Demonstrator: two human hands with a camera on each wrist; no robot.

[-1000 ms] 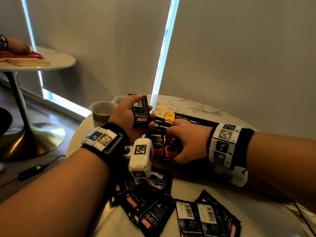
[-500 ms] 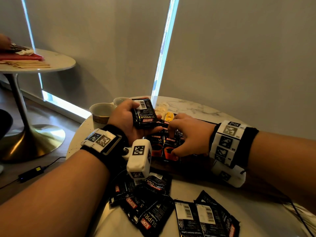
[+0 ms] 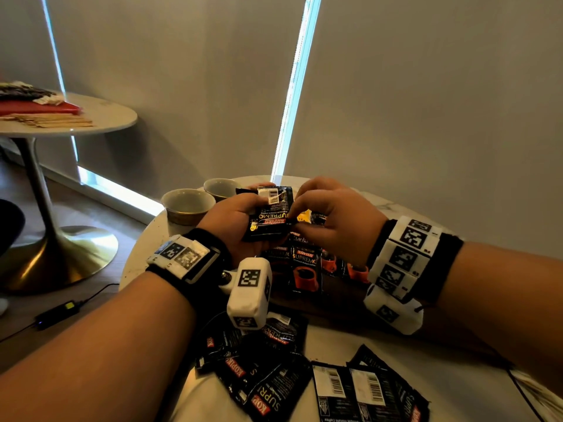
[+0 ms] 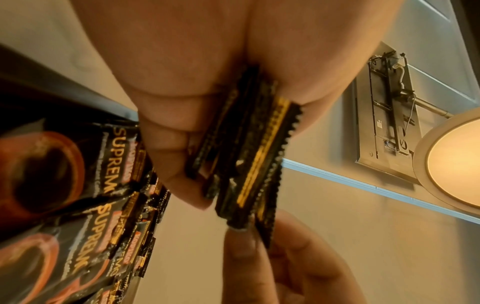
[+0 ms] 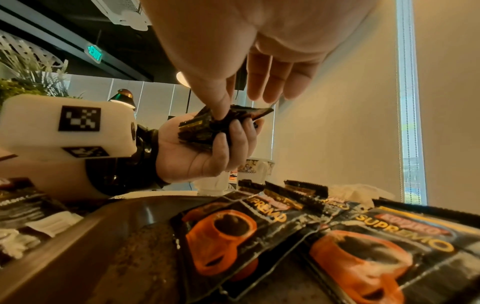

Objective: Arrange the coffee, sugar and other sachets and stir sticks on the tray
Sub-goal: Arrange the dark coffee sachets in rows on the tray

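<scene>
Your left hand [image 3: 234,220] is raised above the dark tray [image 3: 341,295], palm turned up toward you, and your right hand [image 3: 332,220] has come up from the tray to meet it. Half a second ago your right fingers were down on the row of coffee sachets [image 3: 304,266] laid on the tray; now they are lifted off it and reach into the left hand. Your left fingers are curled tight around a small stack of black sachets [image 3: 269,217], thumb on top. Your right thumb and forefinger [image 5: 221,102] are pinched together on the edge of one sachet in that stack, the other fingers loosely extended. More loose sachets [image 3: 274,382] lie on the marble table [image 3: 332,345] near you
</scene>
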